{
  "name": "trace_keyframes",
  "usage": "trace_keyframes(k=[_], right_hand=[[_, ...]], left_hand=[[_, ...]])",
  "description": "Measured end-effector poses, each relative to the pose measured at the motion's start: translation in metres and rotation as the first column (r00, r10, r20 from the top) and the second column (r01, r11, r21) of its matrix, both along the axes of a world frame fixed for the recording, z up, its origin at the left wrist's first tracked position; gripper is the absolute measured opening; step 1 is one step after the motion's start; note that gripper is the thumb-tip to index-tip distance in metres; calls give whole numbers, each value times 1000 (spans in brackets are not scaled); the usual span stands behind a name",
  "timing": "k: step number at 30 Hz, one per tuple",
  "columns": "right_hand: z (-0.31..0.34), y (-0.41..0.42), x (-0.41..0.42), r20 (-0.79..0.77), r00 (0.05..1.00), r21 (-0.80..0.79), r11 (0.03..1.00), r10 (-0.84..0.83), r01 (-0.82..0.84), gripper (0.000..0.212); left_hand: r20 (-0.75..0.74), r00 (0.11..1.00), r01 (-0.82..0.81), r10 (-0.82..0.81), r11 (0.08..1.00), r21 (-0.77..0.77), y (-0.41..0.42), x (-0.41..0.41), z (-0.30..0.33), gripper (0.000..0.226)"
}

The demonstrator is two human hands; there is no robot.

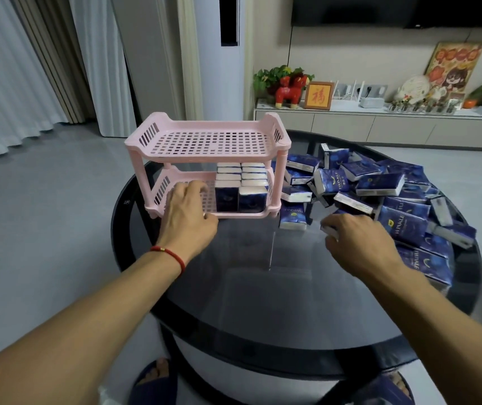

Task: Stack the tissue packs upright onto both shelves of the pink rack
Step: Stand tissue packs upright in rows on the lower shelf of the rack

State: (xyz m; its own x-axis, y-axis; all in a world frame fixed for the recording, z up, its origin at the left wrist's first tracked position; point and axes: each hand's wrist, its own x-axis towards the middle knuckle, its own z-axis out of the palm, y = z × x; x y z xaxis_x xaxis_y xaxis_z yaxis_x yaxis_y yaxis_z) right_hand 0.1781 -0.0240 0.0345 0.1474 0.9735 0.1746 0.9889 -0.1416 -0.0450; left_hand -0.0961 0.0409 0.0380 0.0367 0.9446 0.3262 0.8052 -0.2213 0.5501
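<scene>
On the glass table [263,287], loose tissue packs [379,185] read "TWINKLE"; the left hand [187,213] rests flat-fingered on the pink rack [204,141], while the right hand [356,238] pinches one pack [329,230].

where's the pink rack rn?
Head view: the rack stands on the glass table, left of the loose pack pile. The left hand rests at its lower shelf's front edge.

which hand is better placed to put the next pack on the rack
Right, likely. The right hand already grips a tissue pack at the loose pile, while the left hand rests on the pink rack's lower shelf, steadying it.
</scene>
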Motion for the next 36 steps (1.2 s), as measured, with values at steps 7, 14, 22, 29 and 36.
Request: trace_keyframes(k=[7,14,22,29,36], right_hand=[[-4,-31,-30,-114,958,80,964,261,-253,32],[1,-37,-31,-380,871,167,950,310,-265,30],[0,-30,-30,-448,825,80,935,344,-346,56],[5,-5,-52,-512,750,343,900,419,-269,36],[-7,37,-70,-629,746,317,948,218,-10,48]], left_hand=[[48,971,237,-233,933,-270,-46,41,-5,33],[-10,921,347,-390,831,-434,-50,67,-9,72],[228,887,461,-401,780,-424,-45,59,-5,72],[342,914,289,-218,942,-173,-21,22,12,34],[212,976,28,-54,992,121,6,2,10,32]])
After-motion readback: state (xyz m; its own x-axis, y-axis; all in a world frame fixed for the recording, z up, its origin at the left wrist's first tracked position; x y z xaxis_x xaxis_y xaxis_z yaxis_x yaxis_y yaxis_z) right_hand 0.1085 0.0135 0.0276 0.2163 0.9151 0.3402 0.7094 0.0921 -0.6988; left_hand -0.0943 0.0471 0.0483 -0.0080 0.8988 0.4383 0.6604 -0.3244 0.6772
